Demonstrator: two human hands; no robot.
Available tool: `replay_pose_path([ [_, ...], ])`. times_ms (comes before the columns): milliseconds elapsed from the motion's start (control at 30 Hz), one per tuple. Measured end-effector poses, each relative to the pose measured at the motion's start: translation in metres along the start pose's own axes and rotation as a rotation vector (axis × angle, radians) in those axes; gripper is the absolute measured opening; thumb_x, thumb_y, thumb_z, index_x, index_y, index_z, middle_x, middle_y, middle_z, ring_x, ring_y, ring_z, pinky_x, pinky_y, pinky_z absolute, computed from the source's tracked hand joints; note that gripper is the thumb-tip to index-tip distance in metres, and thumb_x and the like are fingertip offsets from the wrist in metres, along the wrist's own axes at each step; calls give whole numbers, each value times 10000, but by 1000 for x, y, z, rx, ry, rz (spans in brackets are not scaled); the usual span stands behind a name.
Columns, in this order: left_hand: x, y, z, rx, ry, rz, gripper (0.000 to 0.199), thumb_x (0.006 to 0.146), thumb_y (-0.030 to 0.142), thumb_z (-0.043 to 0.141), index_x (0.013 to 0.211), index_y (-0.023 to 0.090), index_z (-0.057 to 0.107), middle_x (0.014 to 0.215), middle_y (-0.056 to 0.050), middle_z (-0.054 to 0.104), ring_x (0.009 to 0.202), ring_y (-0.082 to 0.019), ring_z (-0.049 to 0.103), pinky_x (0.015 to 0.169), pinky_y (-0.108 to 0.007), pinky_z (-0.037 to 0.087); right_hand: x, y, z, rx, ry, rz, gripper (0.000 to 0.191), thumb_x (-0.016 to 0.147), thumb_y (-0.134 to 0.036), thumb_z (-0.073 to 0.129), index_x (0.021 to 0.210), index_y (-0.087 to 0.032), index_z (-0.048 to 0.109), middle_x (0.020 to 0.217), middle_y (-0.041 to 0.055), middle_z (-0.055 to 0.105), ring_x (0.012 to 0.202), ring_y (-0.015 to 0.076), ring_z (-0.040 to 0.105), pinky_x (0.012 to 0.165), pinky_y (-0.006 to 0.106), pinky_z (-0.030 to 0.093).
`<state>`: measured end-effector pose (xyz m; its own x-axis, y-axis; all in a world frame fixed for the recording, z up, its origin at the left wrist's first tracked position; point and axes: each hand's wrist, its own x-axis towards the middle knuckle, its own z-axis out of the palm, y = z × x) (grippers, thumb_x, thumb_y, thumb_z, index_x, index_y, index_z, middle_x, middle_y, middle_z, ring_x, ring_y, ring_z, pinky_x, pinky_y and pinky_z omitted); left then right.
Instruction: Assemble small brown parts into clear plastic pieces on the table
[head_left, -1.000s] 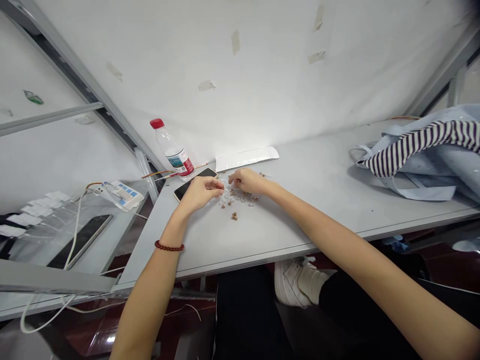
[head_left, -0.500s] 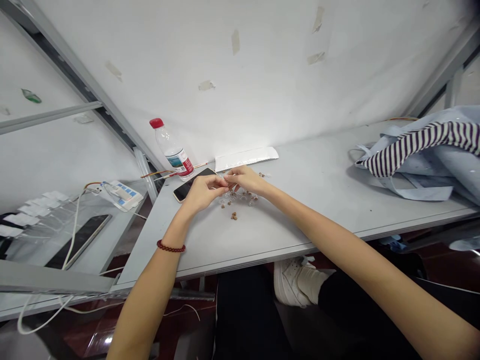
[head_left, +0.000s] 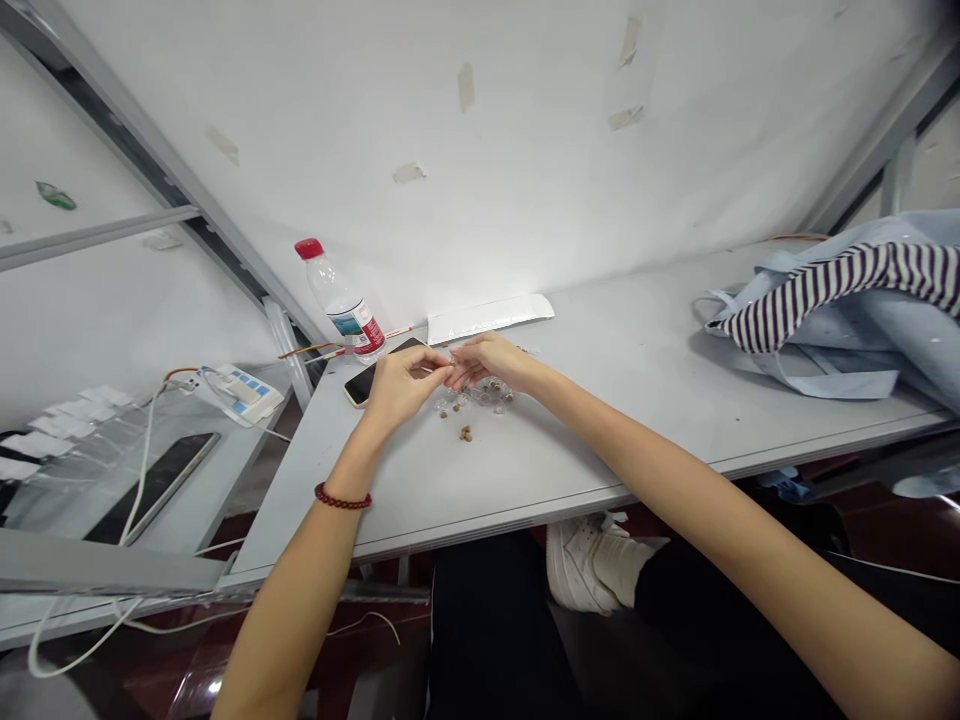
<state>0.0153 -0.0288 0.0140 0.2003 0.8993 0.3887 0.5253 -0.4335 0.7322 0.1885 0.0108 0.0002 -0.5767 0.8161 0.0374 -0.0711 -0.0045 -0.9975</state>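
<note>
Near brown pieces (head_left: 466,434) — hands (head_left: 401,388), apparently together

A small cluster of brown, rounded pieces (head_left: 466,433) sits bare on the worktop (head_left: 562,450), the pieces touching one another. Just beyond this cluster lies a loose scatter of clear, shiny bits (head_left: 491,399), crumpled-looking, with more brown pieces (head_left: 443,413) among them; its far side is partly hidden. Farther beyond the cluster and to its right is another small clear-and-brown bit (head_left: 529,350), its shape too small to tell.
</note>
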Motion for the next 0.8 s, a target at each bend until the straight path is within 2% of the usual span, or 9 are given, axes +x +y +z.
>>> replay_pose_path([
  [167, 1, -6, 2, 126, 53, 138, 110, 762, 259, 626, 771, 178, 701, 814, -46, 717, 757, -173, 644, 742, -303, 532, 1, 2, 2, 44, 7, 60, 321, 920, -321, 528, 747, -104, 687, 732, 120, 730, 659, 163, 683, 676, 283, 543],
  [300, 2, -5, 3, 154, 50, 168, 104, 764, 242, 612, 755, 185, 699, 816, -48, 718, 764, -172, 635, 739, -304, 532, 1, 2, 3, 28, 16, 102, 341, 928, -341, 508, 733, -119, 679, 719, 117, 728, 621, 151, 667, 626, 268, 522],
  [467, 1, -2, 3, 167, 45, 134, 112, 752, 276, 626, 734, 191, 698, 815, -50, 719, 769, -179, 631, 732, -309, 522, 1, 2, 4, -25, 34, 106, 333, 931, -333, 491, 732, -124, 658, 662, 91, 701, 574, 139, 641, 566, 249, 474],
  [567, 1, -2, 3, 155, 67, 107, 96, 726, 276, 660, 696, 194, 701, 775, -37, 711, 744, -173, 621, 698, -297, 501, 1, 0, 6, -77, 47, 99, 342, 926, -291, 478, 657, -133, 618, 579, 60, 645, 518, 118, 588, 525, 242, 427],
  [800, -1, 1, 8, 46, 91, -99, 130, 610, 303, 750, 622, 183, 702, 681, -24, 697, 632, -165, 591, 639, -309, 475, -5, -5, 7, -319, 66, 29, 356, 880, -242, 493, 533, -164, 514, 499, 10, 535, 454, 75, 392, 489, 248, 333],
])
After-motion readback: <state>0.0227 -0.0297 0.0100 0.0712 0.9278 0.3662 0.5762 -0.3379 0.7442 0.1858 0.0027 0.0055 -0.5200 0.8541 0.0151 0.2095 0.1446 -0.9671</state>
